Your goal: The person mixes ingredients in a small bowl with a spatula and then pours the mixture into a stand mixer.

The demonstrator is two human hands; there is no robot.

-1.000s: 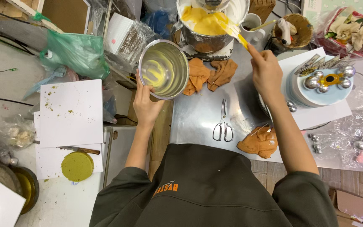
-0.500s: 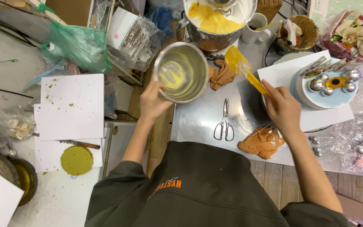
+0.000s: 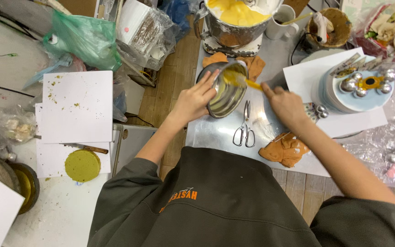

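The step in hand looks like working yellow cream inside a small steel bowl (image 3: 227, 89), which sits just above the middle of the frame on the shiny metal worktop (image 3: 216, 135). The left hand (image 3: 193, 99) grips the bowl by its near-left rim, fingers curled over the edge and thumb outside, tilting the opening toward the right. The right hand (image 3: 285, 104) is closed around the handle of a yellow spatula (image 3: 242, 81), whose blade lies inside the bowl against the far wall, loaded with cream.

Judging from this, the next move calls for keeping the bowl tilted and steady while the blade sweeps along the wall, with care that nothing drips over the low rim.

Both forearms reach forward from the lower frame, the left bent inward, the right stretched diagonally from the lower right. Scissors (image 3: 245, 128) lie on the worktop just below the bowl, between the two hands. A large mixer bowl of yellow cream (image 3: 238, 18) stands at the top centre, and a decorated pale blue cake (image 3: 357, 89) sits at the right.
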